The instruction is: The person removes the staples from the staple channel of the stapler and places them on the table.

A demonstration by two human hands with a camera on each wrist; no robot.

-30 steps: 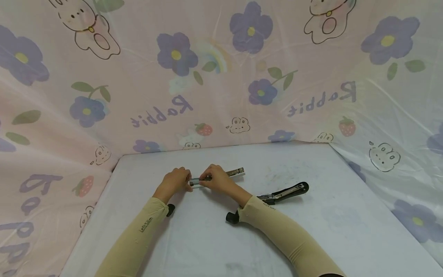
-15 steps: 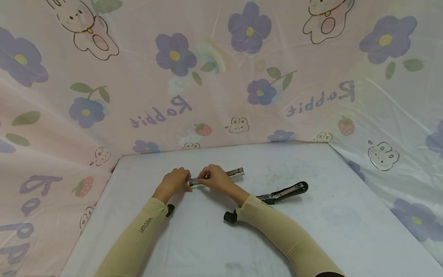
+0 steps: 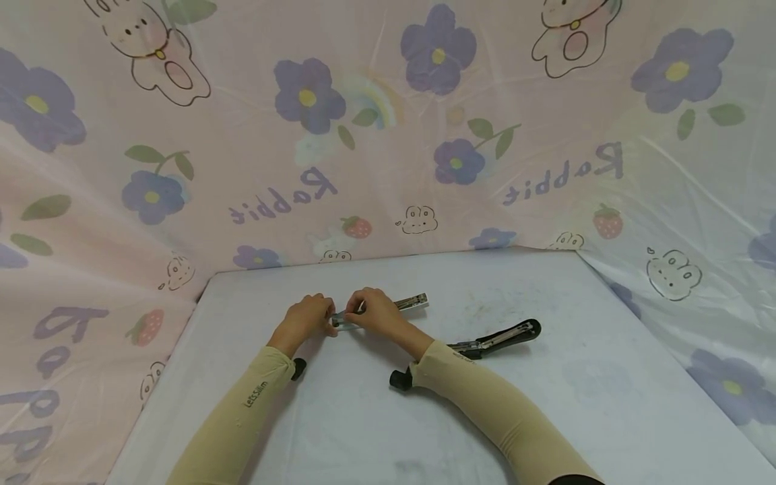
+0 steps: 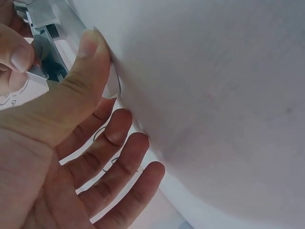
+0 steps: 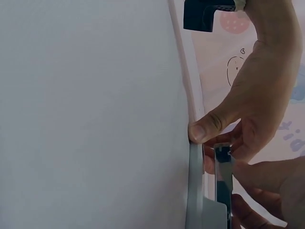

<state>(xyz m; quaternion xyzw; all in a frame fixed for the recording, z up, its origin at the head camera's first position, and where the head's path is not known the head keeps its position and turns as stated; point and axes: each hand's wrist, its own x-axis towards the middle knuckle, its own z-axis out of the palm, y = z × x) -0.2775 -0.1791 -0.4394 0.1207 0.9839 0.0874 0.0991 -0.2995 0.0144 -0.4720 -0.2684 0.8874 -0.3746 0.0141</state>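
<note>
A white stapler (image 3: 414, 302) lies opened out on the table, its metal magazine (image 5: 223, 186) exposed. My left hand (image 3: 307, 316) pinches the stapler's left end. In the left wrist view its thumb (image 4: 78, 86) presses along the base, while the other fingers stay loosely bent. My right hand (image 3: 377, 315) grips the magazine from above, fingertips bent against its sides and covering the stapler's middle. Beside a right fingertip (image 4: 20, 58) shows a small silver piece (image 4: 36, 74); whether it is part of the stapler I cannot tell.
A black stapler (image 3: 509, 334) lies opened out to the right, partly hidden by the right sleeve (image 3: 485, 387). Black wrist devices (image 3: 401, 380) sit below the wrists. Behind the white table (image 3: 339, 417) hangs a patterned cloth (image 3: 376, 155).
My right fingertips have slid slightly left along the magazine, toward the left hand, with the right forearm shifting a little left. The left hand and both staplers stay in place.
</note>
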